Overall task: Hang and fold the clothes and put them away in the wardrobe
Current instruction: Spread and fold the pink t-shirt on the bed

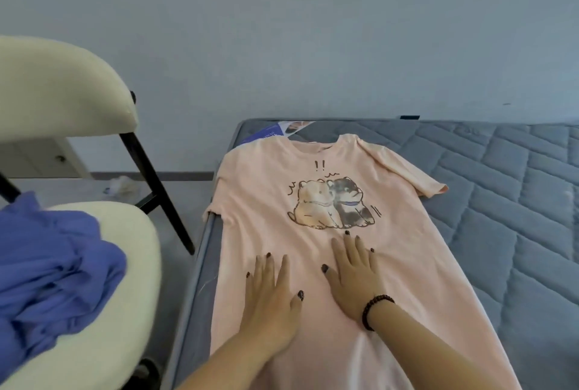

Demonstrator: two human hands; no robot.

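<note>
- The blue garment (53, 267) lies crumpled on the cream chair (138, 264), not yet folded.
- The left hand (269, 298) and the right hand (354, 276) press flat, fingers straight, slightly spread.
- The pink T-shirt (391, 264) lies spread on the mattress (501, 201), unfolded; most work remains.

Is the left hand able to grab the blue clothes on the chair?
Probably yes. The left hand lies flat on the pink shirt, holding nothing, and the blue clothes sit uncovered on the chair just to its left, with nothing between.
</note>
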